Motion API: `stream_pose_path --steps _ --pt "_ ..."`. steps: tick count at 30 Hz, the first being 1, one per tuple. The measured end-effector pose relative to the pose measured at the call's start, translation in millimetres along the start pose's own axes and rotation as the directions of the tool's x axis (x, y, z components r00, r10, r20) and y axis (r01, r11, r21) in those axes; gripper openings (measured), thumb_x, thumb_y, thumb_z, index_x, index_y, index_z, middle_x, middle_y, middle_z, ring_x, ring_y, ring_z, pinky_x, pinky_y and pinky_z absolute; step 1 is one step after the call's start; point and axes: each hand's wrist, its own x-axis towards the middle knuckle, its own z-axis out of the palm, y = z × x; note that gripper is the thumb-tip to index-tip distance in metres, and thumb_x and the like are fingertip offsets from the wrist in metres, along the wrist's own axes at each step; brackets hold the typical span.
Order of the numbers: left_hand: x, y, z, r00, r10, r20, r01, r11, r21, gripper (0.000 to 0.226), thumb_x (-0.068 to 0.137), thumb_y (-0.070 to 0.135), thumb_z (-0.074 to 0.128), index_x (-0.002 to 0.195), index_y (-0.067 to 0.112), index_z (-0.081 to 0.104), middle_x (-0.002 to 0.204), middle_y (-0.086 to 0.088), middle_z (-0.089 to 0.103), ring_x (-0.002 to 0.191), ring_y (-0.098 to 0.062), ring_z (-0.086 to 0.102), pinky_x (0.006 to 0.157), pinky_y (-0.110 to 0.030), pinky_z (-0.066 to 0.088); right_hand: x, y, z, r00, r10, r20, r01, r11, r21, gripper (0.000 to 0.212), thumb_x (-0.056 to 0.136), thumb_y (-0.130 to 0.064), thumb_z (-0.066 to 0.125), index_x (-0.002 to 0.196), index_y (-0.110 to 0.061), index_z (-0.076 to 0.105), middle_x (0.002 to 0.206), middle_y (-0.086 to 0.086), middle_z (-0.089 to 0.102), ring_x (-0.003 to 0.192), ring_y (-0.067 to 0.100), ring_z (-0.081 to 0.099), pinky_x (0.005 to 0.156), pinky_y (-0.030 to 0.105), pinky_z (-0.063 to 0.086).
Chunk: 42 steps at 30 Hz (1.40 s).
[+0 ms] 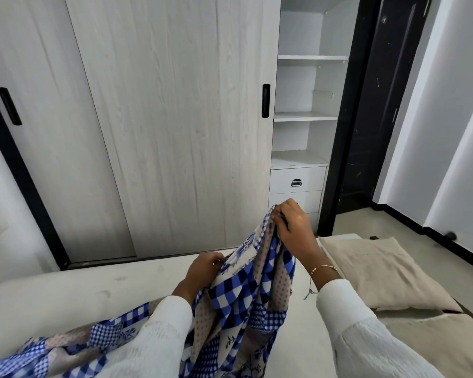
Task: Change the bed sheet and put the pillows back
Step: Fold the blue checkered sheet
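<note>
White sleeves (159, 336) enter from 6 o'clock, nearest the lens; draped between and over them is the bed sheet (246, 293), a patchwork of blue-and-white check, beige dotted panels and blue floral print. Sheet bunched, held up above the mattress (74, 293), its lower end trailing off toward 7 o'clock across the left forearm. Right hand (292, 225) is raised, fingers curled and pinching the top edge of the sheet at its highest point. Left hand (202, 268) sits lower, at 8 o'clock from the right hand, fingers curled on the sheet's edge. Thin gold bracelet (324, 268) on the right wrist, with a small chain hanging from it. Mattress bare, off-white, with faint marks on its surface toward 9 o'clock. Beige pillow (380, 274) lies on the mattress at 3 o'clock from the hands, not touching the sheet; a second beige cloth surface (432, 339) shows at 4 o'clock, just beside the pillow. Beyond the bed, 12 o'clock: pale wood-grain sliding wardrobe doors (161, 118) with black recessed handles. At 1 o'clock, open white shelves (309, 115) above drawers (298, 181). Dark door (374, 105) at 2 o'clock.
</note>
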Motion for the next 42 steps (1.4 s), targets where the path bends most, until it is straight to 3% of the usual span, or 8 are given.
stream_pose_path --steps 10,17,22,27,32,35,40,42 --pt "-25 -43 -34 0.916 -0.286 -0.279 0.311 0.949 0.047 0.042 0.080 0.027 0.035 0.090 0.001 0.065 0.092 -0.019 0.067 0.086 -0.034 0.062 0.064 -0.030 0.037 -1 11 18 1.000 -0.007 0.017 0.009 0.991 -0.135 0.010 0.083 0.006 0.055 0.087 0.006 0.064 0.083 0.016 0.056 0.075 0.022 0.051 0.073 0.020 0.041" --pt "-24 -39 -129 0.932 -0.183 -0.313 0.172 0.983 -0.064 0.012 0.081 -0.008 0.057 0.080 0.002 0.064 0.073 -0.018 0.060 0.069 -0.018 0.051 0.059 -0.028 0.035 25 6 36 0.997 0.083 0.003 -0.078 0.953 -0.291 0.012 0.075 0.017 0.056 0.078 0.006 0.060 0.078 0.017 0.053 0.071 0.032 0.051 0.059 0.044 0.049" --pt "-25 9 -250 0.571 -0.011 -0.821 0.068 0.997 0.034 0.015 0.081 -0.006 0.055 0.094 0.000 0.058 0.068 -0.014 0.055 0.064 -0.020 0.050 0.061 -0.033 0.038 88 -47 38 0.991 -0.018 -0.134 -0.015 0.972 -0.236 0.009 0.076 0.017 0.055 0.079 0.009 0.060 0.081 0.022 0.055 0.074 0.034 0.051 0.062 0.030 0.034" --pt "-33 11 -248 0.945 0.080 -0.317 0.036 0.938 0.344 0.054 0.081 0.049 0.039 0.102 0.003 0.058 0.085 -0.017 0.064 0.078 -0.024 0.059 0.064 -0.028 0.034 130 -64 33 0.995 0.085 -0.046 -0.094 0.954 -0.284 0.019 0.081 0.016 0.041 0.087 0.008 0.058 0.100 0.024 0.051 0.092 0.035 0.048 0.068 0.032 0.030" --pt "-36 19 -260 0.974 0.135 -0.181 -0.054 0.916 0.397 0.035 0.084 0.041 0.063 0.081 0.008 0.050 0.066 -0.002 0.049 0.066 -0.018 0.047 0.057 -0.027 0.029 153 -77 22 0.997 0.062 -0.035 -0.070 0.940 -0.333 0.021 0.083 0.015 0.037 0.090 0.007 0.055 0.102 0.022 0.050 0.094 0.033 0.046 0.068 0.032 0.030" --pt "-31 22 -285 0.893 0.089 -0.440 0.014 0.974 0.227 0.033 0.085 0.022 0.067 0.061 0.012 0.046 0.053 0.001 0.044 0.052 -0.014 0.043 0.050 -0.021 0.027 177 -100 9 0.988 -0.063 -0.139 0.019 0.955 -0.297 0.025 0.078 0.021 0.035 0.082 0.006 0.055 0.095 0.023 0.051 0.086 0.031 0.046 0.064 0.034 0.026" --pt "-31 15 -255 0.914 -0.142 -0.381 0.251 0.934 0.253 0.017 0.091 0.009 0.046 0.099 0.002 0.060 0.099 -0.018 0.065 0.090 -0.030 0.062 0.071 -0.030 0.043 207 -133 -13 0.979 -0.130 -0.154 0.075 0.945 -0.318 0.027 0.083 0.015 0.033 0.094 0.003 0.055 0.104 0.020 0.049 0.090 0.029 0.043 0.069 0.036 0.034" --pt "-30 12 -238 0.866 -0.195 -0.461 0.270 0.957 0.103 0.017 0.091 0.010 0.045 0.085 0.004 0.059 0.091 -0.015 0.065 0.082 -0.028 0.061 0.066 -0.030 0.042 213 -138 -16 0.978 -0.168 -0.124 0.116 0.930 -0.349 0.029 0.082 0.016 0.032 0.095 0.004 0.055 0.105 0.021 0.049 0.095 0.032 0.046 0.069 0.033 0.033"
